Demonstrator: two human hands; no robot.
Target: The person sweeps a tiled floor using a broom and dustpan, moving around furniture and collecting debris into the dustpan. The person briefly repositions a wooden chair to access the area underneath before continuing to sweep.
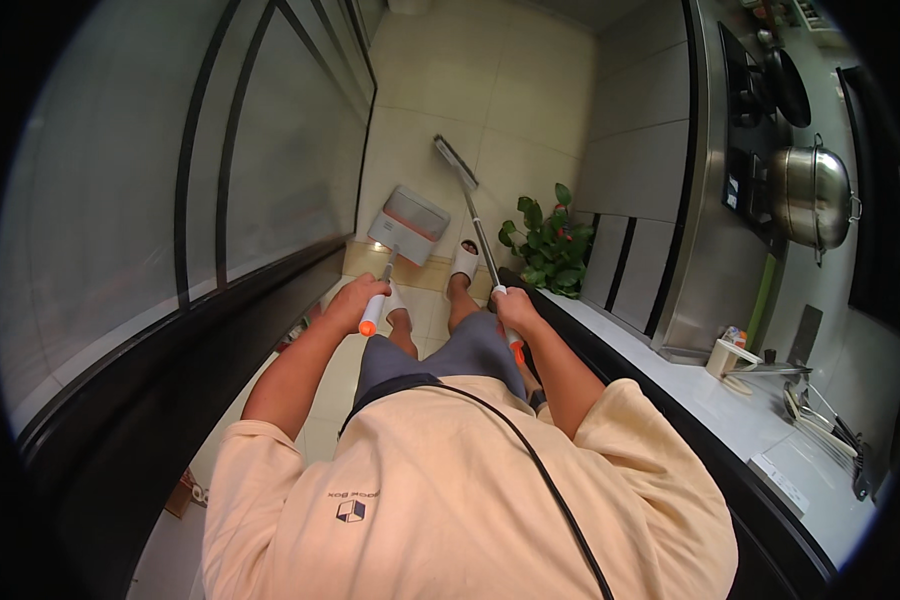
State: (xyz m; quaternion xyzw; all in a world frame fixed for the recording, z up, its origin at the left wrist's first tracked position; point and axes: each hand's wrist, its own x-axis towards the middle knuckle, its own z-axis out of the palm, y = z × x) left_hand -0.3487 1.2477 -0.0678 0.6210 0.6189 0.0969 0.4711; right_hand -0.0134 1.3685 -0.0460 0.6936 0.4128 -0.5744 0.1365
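My left hand (356, 300) is closed around the white, orange-tipped handle of a long-handled dustpan (410, 225). The grey pan, with an orange stripe, rests near the raised floor edge beside the glass partition. In my right hand (515, 309) is the handle of a broom (477, 225), its metal shaft reaching forward. The narrow dark-bristled broom head (456, 161) lies on the tiles, ahead and to the right of the dustpan, apart from it. My feet in pale slippers (465, 259) stand between the two tools.
A leafy green plant (546, 244) stands right of the broom, against grey cabinets (637, 135). On the right are a stove with a large steel pot (810, 196) and a white counter (690, 405) holding utensils. A framed glass partition (292, 150) rises at the left.
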